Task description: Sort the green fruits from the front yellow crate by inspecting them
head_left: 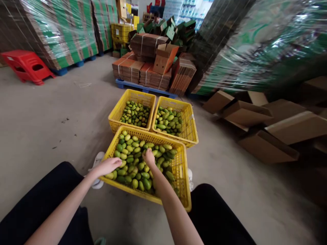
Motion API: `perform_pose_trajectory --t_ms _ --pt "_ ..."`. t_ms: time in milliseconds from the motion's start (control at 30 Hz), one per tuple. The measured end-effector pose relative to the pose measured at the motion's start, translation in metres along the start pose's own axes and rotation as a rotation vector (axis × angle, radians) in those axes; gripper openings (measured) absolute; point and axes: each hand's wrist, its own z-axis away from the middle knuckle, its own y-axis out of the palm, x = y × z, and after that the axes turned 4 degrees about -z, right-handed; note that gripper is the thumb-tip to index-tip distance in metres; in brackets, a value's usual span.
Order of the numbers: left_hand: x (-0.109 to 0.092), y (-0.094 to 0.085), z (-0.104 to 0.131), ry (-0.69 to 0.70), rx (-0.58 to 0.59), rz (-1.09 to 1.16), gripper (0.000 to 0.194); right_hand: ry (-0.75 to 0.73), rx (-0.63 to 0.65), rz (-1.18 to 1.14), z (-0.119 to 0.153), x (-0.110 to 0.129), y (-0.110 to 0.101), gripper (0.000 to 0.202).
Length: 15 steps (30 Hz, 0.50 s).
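A yellow plastic crate (182, 166) full of oval green-yellow fruits (133, 170) stands between my knees. My left hand (110, 166) rests over the fruits at the crate's left side, its fingers stretched out and touching them from above. Near the middle of the same crate, my right hand (149, 158) has its fingers curled down around a fruit, which the hand mostly hides. Behind the crate are two more yellow crates, one at the back left (112, 119) and one at the back right (190, 131), each partly filled with similar fruits.
Flattened cardboard boxes (153, 76) lie stacked on a blue pallet (146, 89) ahead. Open cardboard boxes (250, 114) are piled at the right. A red stool (28, 64) stands at the left. Wrapped stacks (68, 30) flank both sides. A person (156, 17) is in the background.
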Motion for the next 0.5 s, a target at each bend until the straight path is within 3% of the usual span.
perform_pose_trajectory --t_ms 133,267,367,433,500 --pt "-0.003 0.010 -0.009 -0.002 0.010 0.032 0.037 0.001 0.101 -0.491 0.030 0.009 -0.049 0.022" --pt "-0.007 0.026 -0.020 0.021 0.054 0.060 0.032 -0.053 0.210 -0.904 0.083 0.013 -0.127 0.042" --pt "-0.007 0.048 -0.030 0.014 0.116 0.078 0.028 -0.082 0.235 -1.244 0.128 0.009 -0.178 0.034" --pt "-0.004 0.065 -0.037 -0.015 0.152 0.107 0.026 -0.066 0.201 -1.411 0.153 0.002 -0.193 0.023" --pt "0.000 0.080 -0.045 -0.035 0.160 0.148 0.026 0.004 0.176 -1.489 0.169 -0.008 -0.191 0.020"
